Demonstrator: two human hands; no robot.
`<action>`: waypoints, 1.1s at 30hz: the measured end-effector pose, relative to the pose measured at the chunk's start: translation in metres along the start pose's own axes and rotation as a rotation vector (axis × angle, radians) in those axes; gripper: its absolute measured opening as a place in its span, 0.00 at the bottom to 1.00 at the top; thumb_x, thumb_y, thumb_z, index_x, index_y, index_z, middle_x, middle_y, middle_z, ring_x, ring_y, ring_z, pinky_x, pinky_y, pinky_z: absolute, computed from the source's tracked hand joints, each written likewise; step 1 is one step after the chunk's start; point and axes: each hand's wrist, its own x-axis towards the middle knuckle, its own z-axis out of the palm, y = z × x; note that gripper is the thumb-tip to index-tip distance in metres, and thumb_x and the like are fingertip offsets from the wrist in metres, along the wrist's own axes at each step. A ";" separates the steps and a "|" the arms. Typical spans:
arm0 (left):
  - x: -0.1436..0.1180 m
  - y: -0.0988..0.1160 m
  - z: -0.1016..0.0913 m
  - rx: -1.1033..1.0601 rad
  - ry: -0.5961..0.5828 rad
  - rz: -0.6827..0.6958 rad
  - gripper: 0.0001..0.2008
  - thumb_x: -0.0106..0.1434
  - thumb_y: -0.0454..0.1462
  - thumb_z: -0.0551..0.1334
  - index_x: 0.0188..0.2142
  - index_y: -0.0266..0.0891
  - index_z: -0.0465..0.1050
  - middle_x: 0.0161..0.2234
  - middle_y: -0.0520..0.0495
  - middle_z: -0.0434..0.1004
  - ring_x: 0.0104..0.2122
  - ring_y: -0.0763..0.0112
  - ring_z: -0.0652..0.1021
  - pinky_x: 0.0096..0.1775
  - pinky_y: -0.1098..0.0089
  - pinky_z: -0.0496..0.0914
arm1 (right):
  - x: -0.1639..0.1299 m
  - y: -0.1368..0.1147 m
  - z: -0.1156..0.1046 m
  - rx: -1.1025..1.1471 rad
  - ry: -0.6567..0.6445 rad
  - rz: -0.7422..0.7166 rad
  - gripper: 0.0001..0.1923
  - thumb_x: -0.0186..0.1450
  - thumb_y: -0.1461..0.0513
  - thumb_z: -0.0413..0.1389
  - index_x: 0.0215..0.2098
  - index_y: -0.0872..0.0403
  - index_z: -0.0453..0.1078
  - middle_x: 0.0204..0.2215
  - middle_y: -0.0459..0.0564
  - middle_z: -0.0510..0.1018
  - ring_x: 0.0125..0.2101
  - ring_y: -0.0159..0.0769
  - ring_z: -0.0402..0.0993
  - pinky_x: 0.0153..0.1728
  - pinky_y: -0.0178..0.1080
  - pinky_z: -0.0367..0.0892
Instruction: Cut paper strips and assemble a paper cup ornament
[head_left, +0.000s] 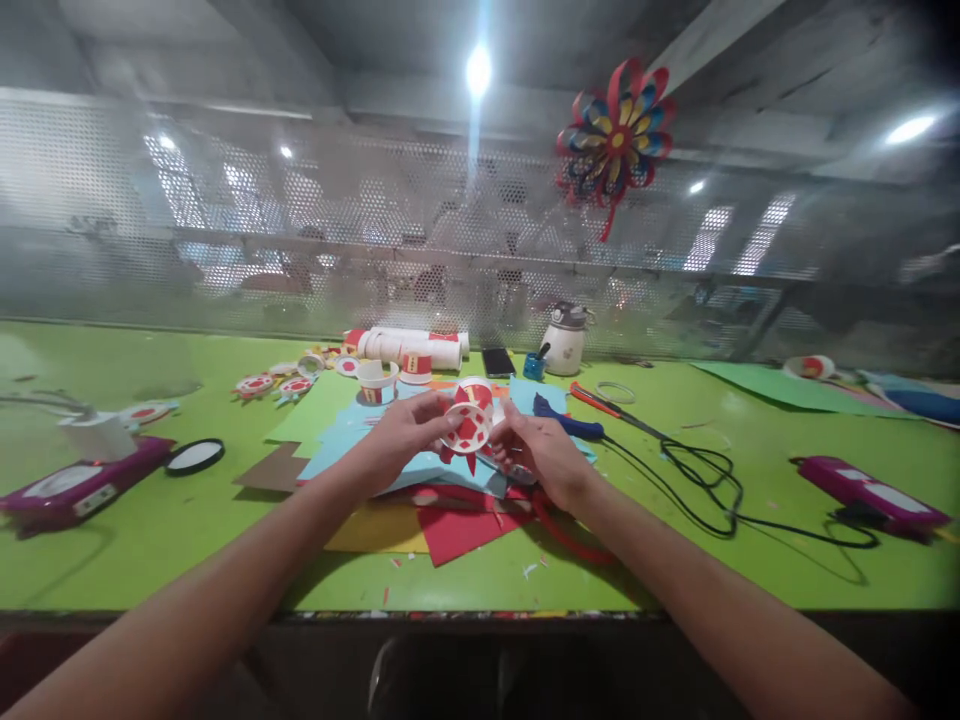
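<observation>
My left hand (411,432) pinches a small paper cup piece (466,430) by its left edge. Its round white face carries red patches, and red pointed bits hang below. Just to the right, my right hand (541,455) is closed with curled fingers beside the piece; what lies in them is hidden. A curved red band (570,532) shows below that hand. Behind the piece stands a red-and-white paper cup (472,392). Under both hands lie light blue paper sheets (341,440) and a red sheet (469,532).
A blue glue gun (568,418) with a black cord and an orange-handled tool (596,400) lie at right. Purple power strips (862,492) sit on both sides. Behind are paper cups (376,382), white rolls (412,348), a phone (498,362) and a jug (565,340).
</observation>
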 end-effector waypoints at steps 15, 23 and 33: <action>0.002 -0.007 0.001 -0.020 0.044 0.008 0.15 0.56 0.42 0.65 0.40 0.35 0.72 0.31 0.47 0.72 0.27 0.74 0.70 0.27 0.73 0.63 | -0.005 -0.007 0.000 -0.116 -0.048 -0.051 0.24 0.56 0.44 0.58 0.25 0.57 0.72 0.22 0.47 0.72 0.23 0.30 0.64 0.26 0.35 0.61; 0.005 -0.011 0.000 -0.113 0.089 -0.073 0.16 0.53 0.42 0.68 0.38 0.36 0.70 0.29 0.47 0.74 0.26 0.74 0.71 0.26 0.73 0.63 | -0.013 0.004 0.014 -0.191 -0.094 0.092 0.19 0.50 0.50 0.64 0.20 0.57 0.68 0.16 0.43 0.67 0.19 0.26 0.59 0.22 0.33 0.55; 0.004 -0.010 0.002 -0.109 0.034 -0.066 0.17 0.54 0.44 0.67 0.38 0.37 0.66 0.30 0.48 0.74 0.26 0.74 0.71 0.27 0.71 0.65 | -0.013 0.002 0.013 -0.190 -0.118 0.061 0.16 0.52 0.51 0.62 0.22 0.56 0.69 0.16 0.42 0.66 0.19 0.27 0.58 0.22 0.33 0.54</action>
